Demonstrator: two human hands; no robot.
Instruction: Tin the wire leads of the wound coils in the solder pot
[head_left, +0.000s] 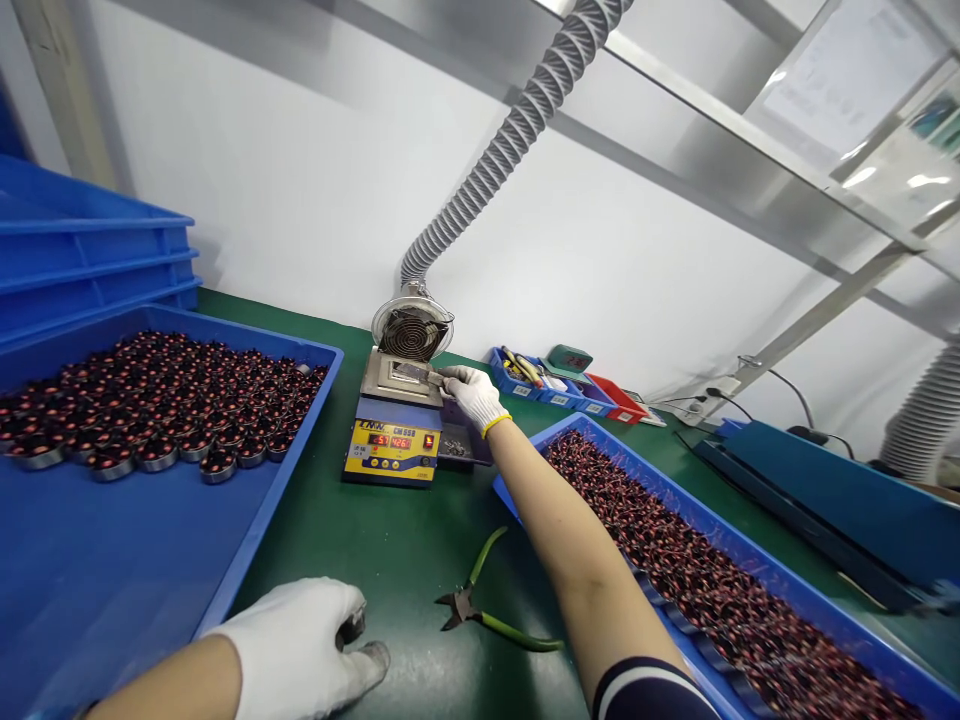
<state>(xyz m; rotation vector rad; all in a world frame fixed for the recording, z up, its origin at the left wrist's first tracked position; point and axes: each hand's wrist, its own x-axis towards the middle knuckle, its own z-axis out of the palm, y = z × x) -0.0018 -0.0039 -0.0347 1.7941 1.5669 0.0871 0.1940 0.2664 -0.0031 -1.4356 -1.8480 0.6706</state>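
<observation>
My right hand point(472, 395), in a white glove with a yellow cuff, reaches to the solder pot point(396, 440) in the middle of the bench. Its fingers pinch a flat metal scraper point(414, 372) lying across the pot's top opening. The pot's yellow front panel shows lit red digits. My left hand point(300, 645), also gloved and dark at the fingertips, hovers low beside the left tray. A gap shows between its thumb and curled fingers, and I see nothing in it. Between the hands lie green-handled cutters point(465, 605), their jaws pointing left.
At left a blue tray point(247, 555) holds many round, dark-topped metal parts, with stacked blue crates point(97, 250) behind. A second blue tray point(517, 490) under my right arm holds many wired parts. A fume hose point(510, 140) hangs above the pot. Small bins point(559, 398) line the wall.
</observation>
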